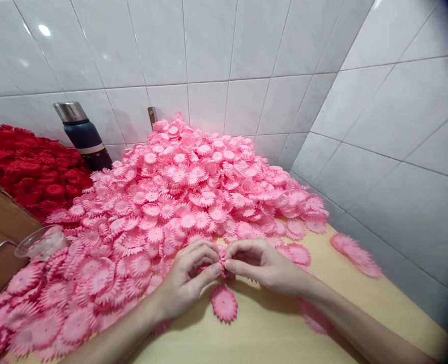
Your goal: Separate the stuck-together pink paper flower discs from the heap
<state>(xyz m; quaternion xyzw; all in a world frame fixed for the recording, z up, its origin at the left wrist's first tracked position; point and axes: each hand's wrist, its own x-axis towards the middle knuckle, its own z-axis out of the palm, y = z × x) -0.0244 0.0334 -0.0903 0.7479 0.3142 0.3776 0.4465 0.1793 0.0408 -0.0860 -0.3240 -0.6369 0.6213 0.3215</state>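
Note:
Both of my hands meet at the front edge of a big heap of pink fabric flower pieces [193, 174]. My left hand [191, 270] pinches a pink flower piece [222, 258] from the left, thumb against fingers. From the other side my right hand [260, 260] pinches the same piece at its edge. Fingers cover much of it, so whether it is one layer or several I cannot tell. Just below, a single flat flower piece [224, 304] with a toothed rim and a small centre hole lies on the wooden table [262, 333].
Red flower pieces [34, 167] are heaped at the left, beside a dark blue bottle [85, 134]. A cardboard box [4, 237] and a clear plastic cup [44, 243] stand at the left. An overlapping row of pink pieces [355, 254] lies near the right-hand tiled wall [398, 126].

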